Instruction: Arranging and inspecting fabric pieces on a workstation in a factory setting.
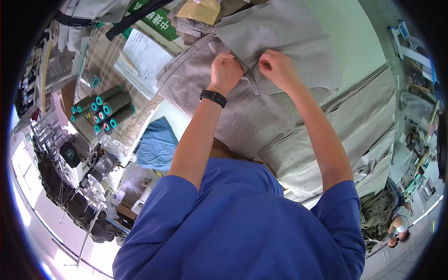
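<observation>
Both arms reach forward over layers of grey cloth. With its fingers curled, my left hand (pixel 227 71) grips the edge of a grey fabric piece (pixel 298 60); a dark watch band circles that wrist. A short way to the right, my right hand (pixel 277 70) pinches the same piece along a raised fold. Between the hands a narrow strip of the cloth (pixel 252 83) hangs down. Beneath lies a larger stack of speckled grey cloth (pixel 191 77). My fingertips are partly hidden by the hands themselves.
Left of the cloth are a written sheet (pixel 144 58) with a pen and several thread cones (pixel 109 102) with teal ends. A blue cloth (pixel 157 144) lies nearer me. More folded grey cloth (pixel 345 126) is at right. Far off at lower right stands another person (pixel 400 224).
</observation>
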